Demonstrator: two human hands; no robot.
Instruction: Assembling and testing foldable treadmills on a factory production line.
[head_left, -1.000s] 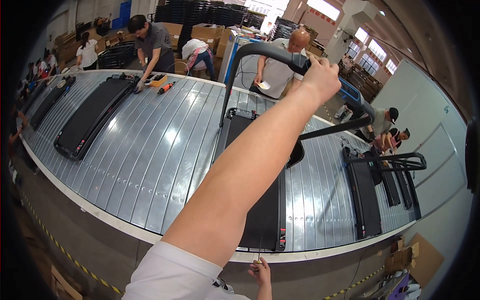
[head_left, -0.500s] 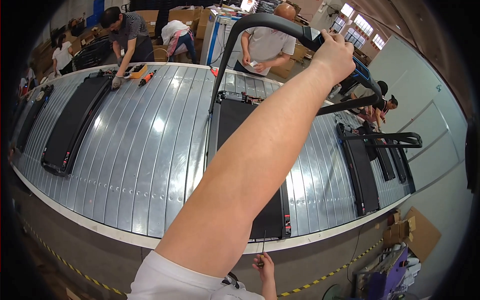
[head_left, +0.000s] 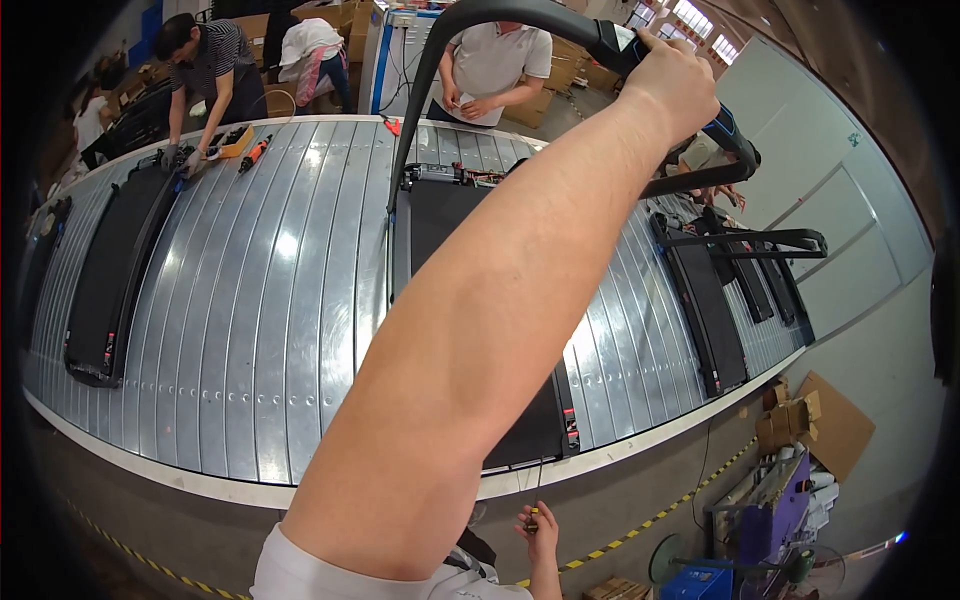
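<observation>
From beside the line, the person's left hand point(head_left: 670, 85) is up high, its grip wrapped tight around the black handlebar point(head_left: 520, 12) of the treadmill point(head_left: 450, 230). The arm is stretched out nearly straight across the deck. The handlebar frame stands raised, its left upright running down to the front of the machine on the far side. The treadmill lies lengthwise on the slatted metal worktop point(head_left: 290, 300), its near end at the edge closest to the person.

Low down by that edge, the right hand point(head_left: 538, 530) pinches a small dark piece point(head_left: 533, 520) between thumb and fingertips. A thin cord point(head_left: 540, 480) seems to run from it up to the treadmill's near end; what the piece is I cannot tell.

To my eye the step in hand is holding the handlebar frame up, or swinging it, while the other hand tends to the cord. The next move calls for a steady hold on the bar, since the frame looks heavy and pivots at its base. The cord should also stay out from under the deck.

A second, flat treadmill point(head_left: 110, 290) lies well apart to the left, and folded ones point(head_left: 705, 300) lie to the right. Two co-workers stand at the far side, one in a striped shirt point(head_left: 205, 60) bent over orange tools point(head_left: 240, 140), one in a pale shirt point(head_left: 495, 60).
</observation>
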